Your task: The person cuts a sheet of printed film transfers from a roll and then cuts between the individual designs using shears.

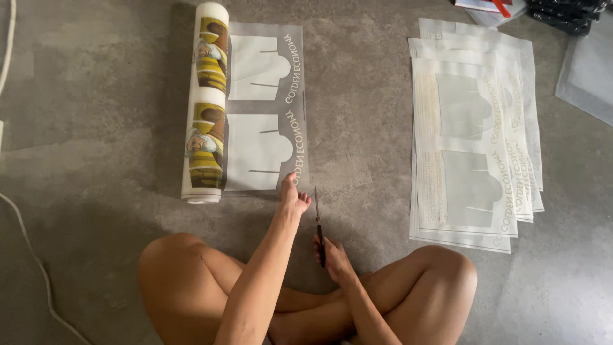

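A grey, mottled concrete floor [370,102] fills the head view, dull and smooth, with soft light falling across it. The person sits cross-legged on it, bare knees at the bottom of the picture.

Take the roll of printed film [205,102] as the landmark. It lies on the floor, its axis running away from the person, with a printed picture repeated twice along it. Its unrolled end, a translucent sheet [265,105] bearing two pale shapes and some lettering, lies flat just right of the roll.

The left hand [292,197] rests at the near right corner of that sheet, fingers bent and touching its edge; whether it pinches the film cannot be told. Just right of it, nearer the person, the right hand [332,255] is closed around the dark handles of a pair of scissors [318,220], whose thin blades point away and look nearly closed.

Well to the right of the roll lies a fanned stack of cut sheets [472,134]. Far right are dark packets [565,13] and another clear sheet [587,70]; left of the roll, a white cable [29,246].
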